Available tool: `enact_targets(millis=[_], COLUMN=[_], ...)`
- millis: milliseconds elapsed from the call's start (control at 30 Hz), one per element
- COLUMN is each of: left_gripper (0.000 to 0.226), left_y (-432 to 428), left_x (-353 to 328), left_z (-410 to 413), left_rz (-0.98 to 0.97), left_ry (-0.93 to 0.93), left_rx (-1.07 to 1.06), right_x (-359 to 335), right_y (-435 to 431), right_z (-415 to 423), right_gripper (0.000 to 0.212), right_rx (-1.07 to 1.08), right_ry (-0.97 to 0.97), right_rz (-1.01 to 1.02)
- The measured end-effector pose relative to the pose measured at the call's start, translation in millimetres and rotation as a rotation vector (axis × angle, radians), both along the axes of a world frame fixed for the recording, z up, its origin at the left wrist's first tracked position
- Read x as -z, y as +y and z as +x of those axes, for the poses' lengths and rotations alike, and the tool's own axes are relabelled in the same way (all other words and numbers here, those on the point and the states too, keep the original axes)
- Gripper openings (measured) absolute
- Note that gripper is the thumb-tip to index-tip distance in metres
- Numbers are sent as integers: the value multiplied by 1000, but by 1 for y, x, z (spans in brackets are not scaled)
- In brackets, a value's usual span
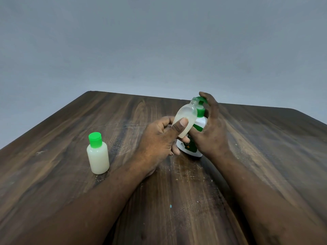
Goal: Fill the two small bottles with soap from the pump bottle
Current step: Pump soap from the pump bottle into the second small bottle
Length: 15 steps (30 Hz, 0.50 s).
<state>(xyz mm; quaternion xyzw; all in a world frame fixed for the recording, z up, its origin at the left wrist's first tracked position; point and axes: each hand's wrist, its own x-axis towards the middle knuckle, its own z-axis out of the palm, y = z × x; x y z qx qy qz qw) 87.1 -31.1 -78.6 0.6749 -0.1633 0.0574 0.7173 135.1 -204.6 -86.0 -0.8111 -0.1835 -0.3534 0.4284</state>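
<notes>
Tilting toward the pump head [200, 99], the uncapped small bottle [185, 121] is held off the table [70, 183], open neck up and right, just at the green spout; whether they touch, cannot tell. Whitish soap shows in its lower part, and the upper part looks clearer. The left hand [159, 140] grips this bottle round its lower body, thumb pressed across the front and fingers curled behind. Just behind it the pump bottle [192, 149] stands upright on the table, white with a green label, in the far half and a bit right of middle, well in from the far edge. The right hand [212, 131] wraps round the pump bottle from the right, one finger arched over the top of the pump head, the rest curled against the body. Both forearms reach in from the near edge. The capped small bottle [98, 156] stands upright toward the left edge, well apart from both hands, full of whitish soap, green cap [95, 139] on. The table is dark wood grain with pale scratches near the pump bottle's base. A plain grey wall [159, 41] sits behind the far edge.
</notes>
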Motion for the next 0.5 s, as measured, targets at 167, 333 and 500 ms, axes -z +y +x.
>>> enact_targets(millis=[167, 333, 500], left_gripper=[39, 36, 35], left_y=[0, 1, -2], left_x=[2, 2, 1], left_z=[0, 0, 0], left_rz=[12, 2, -7], left_ry=[-1, 6, 9], left_rx=[-2, 4, 1], right_x=[0, 1, 1], right_y=[1, 1, 0], right_z=[0, 0, 1], right_gripper=[83, 82, 90], right_rx=[2, 18, 10], right_ry=[-3, -3, -12], right_rz=[14, 23, 15])
